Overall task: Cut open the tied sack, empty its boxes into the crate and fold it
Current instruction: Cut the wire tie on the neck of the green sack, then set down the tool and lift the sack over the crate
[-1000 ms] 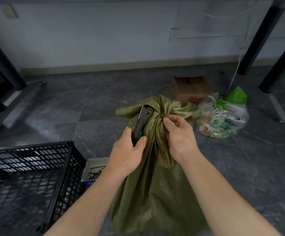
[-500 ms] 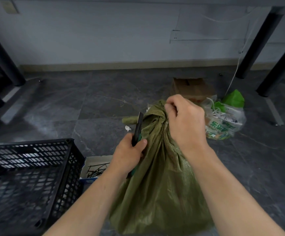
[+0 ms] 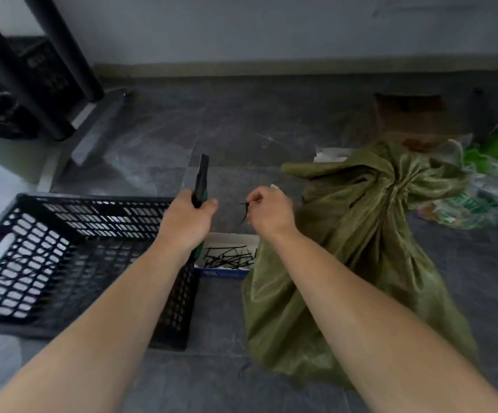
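Observation:
The olive-green woven sack (image 3: 358, 254) stands on the floor at right, its neck still bunched and twisted near the top. My left hand (image 3: 186, 223) grips a dark utility knife (image 3: 200, 181), blade end pointing up and away. My right hand (image 3: 267, 214) is off the sack, to its left, and pinches a short black cable tie (image 3: 244, 211) that hangs from the fingers. Both hands hover over a small white and blue box (image 3: 227, 274) holding several black cable ties. The black slatted plastic crate (image 3: 63, 257) sits at left, with only a thin cord on its floor.
Behind the sack lie a brown cardboard box (image 3: 408, 117) and a clear plastic bag (image 3: 480, 201) with green printed contents. Black table legs (image 3: 21, 70) stand at the far left. The floor is dark grey tile, with a pale wall behind.
My right hand let go of the sack's neck and moved left holding a black cable tie. The left hand drew the knife away from the sack. The view swung left.

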`<state>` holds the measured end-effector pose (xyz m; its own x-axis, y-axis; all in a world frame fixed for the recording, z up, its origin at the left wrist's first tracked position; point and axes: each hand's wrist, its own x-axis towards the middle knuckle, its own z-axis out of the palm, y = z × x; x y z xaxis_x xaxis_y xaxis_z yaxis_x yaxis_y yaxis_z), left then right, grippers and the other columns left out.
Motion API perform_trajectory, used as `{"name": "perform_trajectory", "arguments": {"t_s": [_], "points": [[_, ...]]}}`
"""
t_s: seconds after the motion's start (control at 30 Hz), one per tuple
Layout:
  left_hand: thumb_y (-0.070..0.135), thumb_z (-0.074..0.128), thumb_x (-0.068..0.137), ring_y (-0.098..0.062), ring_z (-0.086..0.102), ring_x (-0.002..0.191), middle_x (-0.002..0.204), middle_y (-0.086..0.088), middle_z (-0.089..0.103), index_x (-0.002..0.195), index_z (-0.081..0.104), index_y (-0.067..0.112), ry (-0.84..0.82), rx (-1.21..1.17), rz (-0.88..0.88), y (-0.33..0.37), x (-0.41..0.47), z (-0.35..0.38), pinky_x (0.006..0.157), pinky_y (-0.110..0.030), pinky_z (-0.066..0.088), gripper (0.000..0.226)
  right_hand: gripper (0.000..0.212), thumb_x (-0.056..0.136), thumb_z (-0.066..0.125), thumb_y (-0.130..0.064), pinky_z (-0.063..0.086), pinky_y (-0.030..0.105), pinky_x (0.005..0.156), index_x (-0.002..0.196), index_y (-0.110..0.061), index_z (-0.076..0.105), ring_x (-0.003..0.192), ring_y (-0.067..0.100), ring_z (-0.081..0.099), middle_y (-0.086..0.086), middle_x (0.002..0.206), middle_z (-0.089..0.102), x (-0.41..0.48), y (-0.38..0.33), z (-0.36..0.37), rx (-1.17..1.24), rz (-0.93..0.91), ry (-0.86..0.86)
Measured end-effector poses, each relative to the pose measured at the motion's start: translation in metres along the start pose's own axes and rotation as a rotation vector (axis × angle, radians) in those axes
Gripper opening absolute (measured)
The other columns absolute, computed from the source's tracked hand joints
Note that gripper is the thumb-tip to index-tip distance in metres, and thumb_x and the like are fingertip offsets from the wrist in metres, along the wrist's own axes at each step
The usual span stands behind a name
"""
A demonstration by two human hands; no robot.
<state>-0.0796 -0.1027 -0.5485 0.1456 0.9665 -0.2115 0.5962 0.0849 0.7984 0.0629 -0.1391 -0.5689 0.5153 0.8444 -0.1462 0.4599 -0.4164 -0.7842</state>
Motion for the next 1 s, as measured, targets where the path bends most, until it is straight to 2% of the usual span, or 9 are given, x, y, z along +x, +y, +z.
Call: {"name": "perform_trajectory", "arguments": {"t_s": [0.07, 0.27, 0.37, 0.53, 0.63, 0.77, 0.83, 0.9, 1.0], "points": [[0.045, 0.057, 0.088, -0.031, 0.065, 0.09, 0.094, -0.01, 0.066, 0.093, 0.056, 0.021, -0.011, 0.012, -0.024, -0.013, 0.007, -0.003, 0.085, -0.046, 0.054, 0.024, 0.025, 0.094, 0.051, 0.0, 0.042, 0.022, 0.081, 0.103, -0.012, 0.071, 0.106, 0.023, 0.063, 0.007, 0.111, 0.07, 0.003, 0.004, 0.029, -0.084, 0.026, -0.097], [0.043, 0.058, 0.092, -0.028, 0.065, 0.089, 0.095, -0.008, 0.066, 0.097, 0.058, 0.021, -0.057, 0.07, -0.069, -0.044, 0.025, -0.008, 0.079, -0.039, 0.052, 0.022, 0.025, 0.094, 0.048, 0.003, 0.052, 0.039, 0.094, 0.106, -0.002, 0.069, 0.109, 0.032, 0.063, 0.016, 0.112, 0.069, 0.016, 0.025, 0.095, -0.177, 0.153, -0.212], [0.041, 0.06, 0.091, -0.025, 0.065, 0.087, 0.093, -0.004, 0.066, 0.095, 0.058, 0.025, -0.062, 0.054, -0.077, -0.059, 0.031, -0.01, 0.078, -0.037, 0.052, 0.016, 0.028, 0.093, 0.047, 0.002, 0.052, 0.038, 0.095, 0.111, -0.002, 0.068, 0.112, 0.032, 0.061, 0.015, 0.117, 0.067, 0.024, 0.035, 0.114, -0.113, 0.231, -0.208], [0.041, 0.061, 0.09, -0.025, 0.064, 0.079, 0.08, -0.004, 0.064, 0.087, 0.057, 0.025, -0.096, 0.019, -0.089, -0.073, 0.038, -0.013, 0.066, -0.033, 0.045, 0.016, 0.033, 0.097, 0.042, -0.011, 0.051, 0.04, 0.097, 0.122, -0.014, 0.064, 0.112, 0.028, 0.06, 0.01, 0.124, 0.063, 0.027, 0.045, 0.134, 0.15, 0.359, -0.199], [0.041, 0.06, 0.089, -0.026, 0.065, 0.08, 0.079, -0.004, 0.066, 0.086, 0.059, 0.023, -0.089, -0.009, -0.119, -0.074, 0.039, -0.013, 0.074, -0.039, 0.05, 0.018, 0.032, 0.096, 0.044, -0.014, 0.051, 0.039, 0.098, 0.123, -0.016, 0.062, 0.112, 0.026, 0.06, 0.006, 0.124, 0.063, 0.024, 0.046, 0.134, 0.195, 0.348, -0.21], [0.035, 0.052, 0.079, -0.033, 0.066, 0.09, 0.089, -0.008, 0.069, 0.084, 0.064, 0.024, -0.109, -0.161, -0.199, -0.061, 0.037, -0.01, 0.088, -0.051, 0.053, 0.017, 0.02, 0.094, 0.048, -0.02, 0.054, 0.044, 0.095, 0.107, -0.025, 0.062, 0.106, 0.024, 0.063, 0.004, 0.114, 0.066, 0.019, 0.04, 0.127, 0.275, 0.338, -0.227], [0.033, 0.05, 0.079, -0.031, 0.065, 0.098, 0.098, -0.006, 0.07, 0.094, 0.068, 0.03, -0.159, -0.243, -0.212, -0.056, 0.036, -0.007, 0.096, -0.054, 0.049, 0.024, 0.016, 0.094, 0.049, -0.023, 0.054, 0.048, 0.094, 0.103, -0.025, 0.062, 0.102, 0.024, 0.064, 0.003, 0.107, 0.066, 0.019, 0.037, 0.121, 0.337, 0.293, -0.23], [0.028, 0.052, 0.088, -0.023, 0.063, 0.108, 0.112, -0.001, 0.07, 0.104, 0.068, 0.038, -0.223, -0.329, -0.194, -0.051, 0.032, -0.006, 0.103, -0.048, 0.046, 0.026, 0.014, 0.094, 0.048, -0.022, 0.055, 0.048, 0.092, 0.095, -0.023, 0.062, 0.088, 0.023, 0.064, 0.001, 0.092, 0.066, 0.018, 0.03, 0.108, 0.457, 0.281, -0.22], [0.025, 0.056, 0.093, -0.015, 0.059, 0.119, 0.131, 0.002, 0.064, 0.133, 0.058, 0.031, -0.244, -0.432, -0.153, -0.044, 0.024, -0.006, 0.108, -0.039, 0.042, 0.04, 0.018, 0.1, 0.049, -0.022, 0.055, 0.039, 0.075, 0.091, -0.023, 0.064, 0.081, 0.02, 0.063, 0.004, 0.086, 0.067, 0.009, 0.011, 0.074, 0.666, 0.273, -0.215]]}}
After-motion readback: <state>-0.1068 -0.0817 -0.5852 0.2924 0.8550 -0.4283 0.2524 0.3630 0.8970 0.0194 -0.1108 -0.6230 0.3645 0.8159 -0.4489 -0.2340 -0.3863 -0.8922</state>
